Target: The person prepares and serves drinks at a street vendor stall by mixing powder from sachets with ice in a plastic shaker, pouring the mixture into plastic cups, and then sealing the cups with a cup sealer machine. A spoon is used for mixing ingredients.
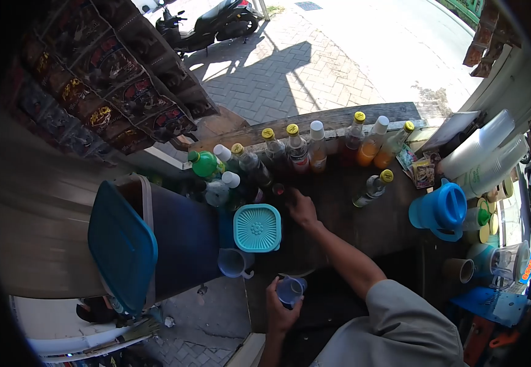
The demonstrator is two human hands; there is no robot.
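Observation:
My left hand (282,311) is closed around a clear plastic cup (291,292), low in the middle of the view. My right hand (302,209) reaches forward over the dark counter (345,229), its fingers bent together in shadow. I cannot tell what they hold. Just left of those fingers is a small red-topped item (278,189). A turquoise lidded box (257,228) lies between the two hands, to their left. Beside it is a translucent measuring jug (235,263) with a handle.
Several capped bottles (297,156) line the counter's far edge; another bottle (372,188) stands nearer. A large bin with a blue lid (121,244) is on the left. At right are a blue pitcher (438,211) and stacked plastic cups (479,144). Sachet strips (103,79) hang upper left.

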